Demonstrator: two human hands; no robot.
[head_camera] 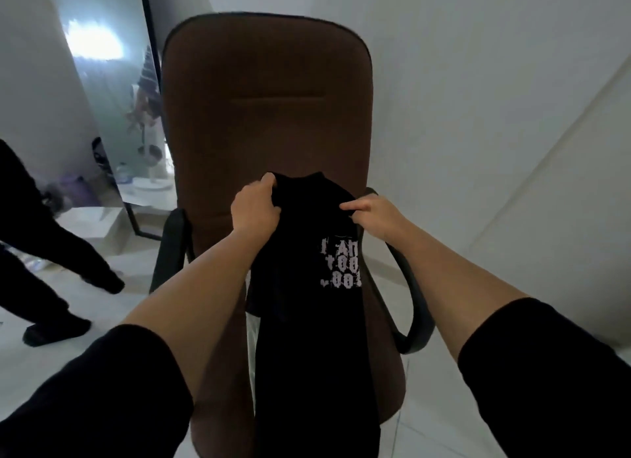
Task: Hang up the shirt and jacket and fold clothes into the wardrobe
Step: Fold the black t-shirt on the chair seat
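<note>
Brown office chair (266,116), leaning mirror (112,116), another person's dark-trousered legs (51,269).

Black shirt (307,338) with white lettering; brown chair (266,99).

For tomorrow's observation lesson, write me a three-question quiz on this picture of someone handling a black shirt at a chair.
1. True or false: both hands grip the black shirt.
2. What does the shirt hang in front of? A) a brown chair B) a bed C) a table
3. What stands behind the chair on the left?

Key
1. True: the left hand and right hand hold its top edge.
2. A, the brown chair.
3. A mirror.
</note>
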